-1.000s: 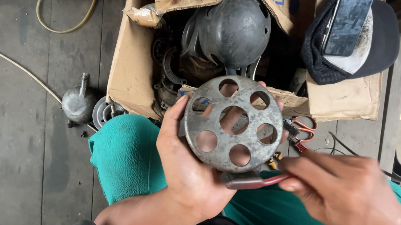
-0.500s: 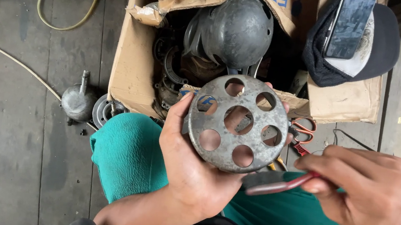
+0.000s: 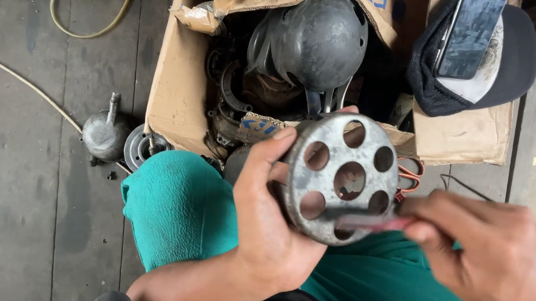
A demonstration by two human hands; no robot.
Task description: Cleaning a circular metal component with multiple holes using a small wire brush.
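The work looks to be in its middle, judging by how things lie: the round metal plate [image 3: 343, 178] is out of the cardboard box [image 3: 177, 94] and held up over the person's lap, above the green trousers [image 3: 182, 208], with a tool laid against it; nothing shows it finished.

The left hand [image 3: 267, 223] has a closed grip on the plate's left edge, thumb across the front face and fingers behind. The right hand [image 3: 489, 260] pinches a slim red-handled tool [image 3: 373, 222], blurred, its tip resting low on the plate's face near the bottom holes. What kind of tool it is cannot be told.

The plate is a dull grey disc, scuffed and stained, with one middle hole ringed by six round holes. Behind it the box holds dark metal parts and a grey domed housing [image 3: 319, 40]; a cap [image 3: 482, 73] sits on the box's right edge.
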